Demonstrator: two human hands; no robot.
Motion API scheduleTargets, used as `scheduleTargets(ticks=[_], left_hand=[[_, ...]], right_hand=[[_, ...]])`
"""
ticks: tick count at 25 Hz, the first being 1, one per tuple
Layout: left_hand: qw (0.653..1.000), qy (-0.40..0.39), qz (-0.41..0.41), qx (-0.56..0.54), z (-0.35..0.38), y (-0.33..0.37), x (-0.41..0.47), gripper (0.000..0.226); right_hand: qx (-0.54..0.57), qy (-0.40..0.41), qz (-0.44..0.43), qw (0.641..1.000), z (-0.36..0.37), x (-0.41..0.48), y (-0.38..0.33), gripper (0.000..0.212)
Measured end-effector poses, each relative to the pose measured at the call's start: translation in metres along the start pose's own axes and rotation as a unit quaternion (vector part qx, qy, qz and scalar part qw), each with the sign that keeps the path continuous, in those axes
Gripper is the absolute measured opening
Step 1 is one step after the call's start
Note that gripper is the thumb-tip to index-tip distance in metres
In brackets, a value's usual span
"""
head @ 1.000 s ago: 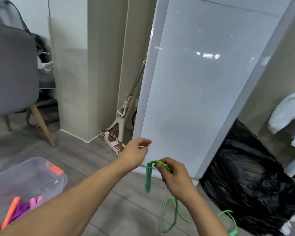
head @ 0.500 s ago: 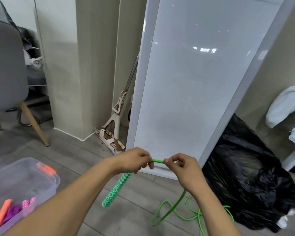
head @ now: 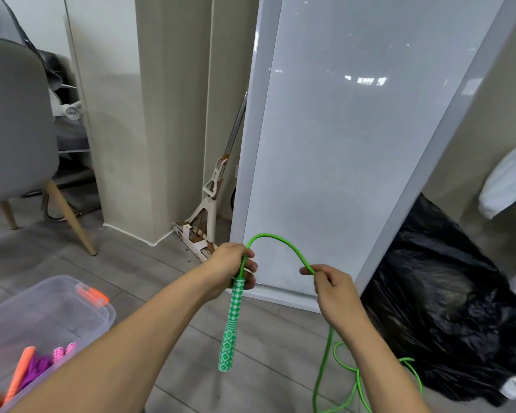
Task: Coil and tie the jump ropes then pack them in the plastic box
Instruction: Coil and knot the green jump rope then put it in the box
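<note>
Left hand (head: pixel 231 268) was curled round the top end of the green-and-white patterned handle (head: pixel 231 326), with the cord running up through its fingers. The handle hung straight down below the fist, free end clear of the grey tiled floor (head: pixel 161 275). From there the green braided jump rope (head: pixel 280 241) arced up and over to the right hand (head: pixel 332 289), which pinched it between thumb and curled fingers. The hands were apart, the left one slightly higher. Below the right hand the rope dropped to the floor and lay in loose uncoiled loops (head: pixel 349 368) just beside a crumpled black plastic bag (head: pixel 444 308); no knot was visible. The clear plastic box (head: pixel 42 323) with an orange latch (head: pixel 92 295) sat lid-off on the floor at lower left, well apart from the green rope. Inside it were an orange handle (head: pixel 20 368), a purple rope (head: pixel 38 363) and two pink-and-white handles (head: pixel 63 351); I couldn't tell whether those were tied. Behind the hands a tall white glossy panel (head: pixel 355 144) leaned against the wall, with a white mop (head: pixel 209 210) to its left in the corner. A grey chair (head: pixel 12 129) with wooden legs stood at far left.
</note>
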State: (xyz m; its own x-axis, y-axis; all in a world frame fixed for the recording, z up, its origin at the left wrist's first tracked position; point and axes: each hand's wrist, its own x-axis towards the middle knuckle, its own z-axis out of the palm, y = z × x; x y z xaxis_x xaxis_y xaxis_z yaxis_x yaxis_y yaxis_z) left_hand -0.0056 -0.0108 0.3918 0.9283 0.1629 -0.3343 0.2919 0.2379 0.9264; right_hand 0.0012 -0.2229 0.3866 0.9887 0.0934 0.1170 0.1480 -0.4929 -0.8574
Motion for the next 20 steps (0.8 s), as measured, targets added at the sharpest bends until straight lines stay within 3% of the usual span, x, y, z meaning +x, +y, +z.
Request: scheduleTargets(ticks=[4, 8, 12, 16, 20], left_hand=[[0.998, -0.065, 0.009, 0.010, 0.011, 0.001, -0.014, 0.016], [0.993, -0.106, 0.020, 0.045, 0.015, -0.004, -0.016, 0.023], [0.995, -0.085, 0.041, 0.040, 0.021, -0.006, -0.011, 0.020], [0.995, -0.065, 0.060, 0.037, 0.021, -0.008, -0.009, 0.018], [0.994, -0.087, 0.067, 0.006, 0.026, -0.011, -0.012, 0.016]], right_hand=[[0.103, -0.043, -0.016, 0.994, 0.015, -0.013, -0.017, 0.025], [0.130, 0.027, -0.014, 0.991, 0.021, -0.019, -0.020, 0.005], [0.088, 0.092, -0.044, 0.991, 0.025, -0.021, -0.018, 0.010], [0.098, 0.072, -0.029, 0.992, 0.027, -0.019, -0.020, 0.029], [0.106, 0.059, -0.015, 0.992, 0.034, -0.021, -0.019, 0.015]])
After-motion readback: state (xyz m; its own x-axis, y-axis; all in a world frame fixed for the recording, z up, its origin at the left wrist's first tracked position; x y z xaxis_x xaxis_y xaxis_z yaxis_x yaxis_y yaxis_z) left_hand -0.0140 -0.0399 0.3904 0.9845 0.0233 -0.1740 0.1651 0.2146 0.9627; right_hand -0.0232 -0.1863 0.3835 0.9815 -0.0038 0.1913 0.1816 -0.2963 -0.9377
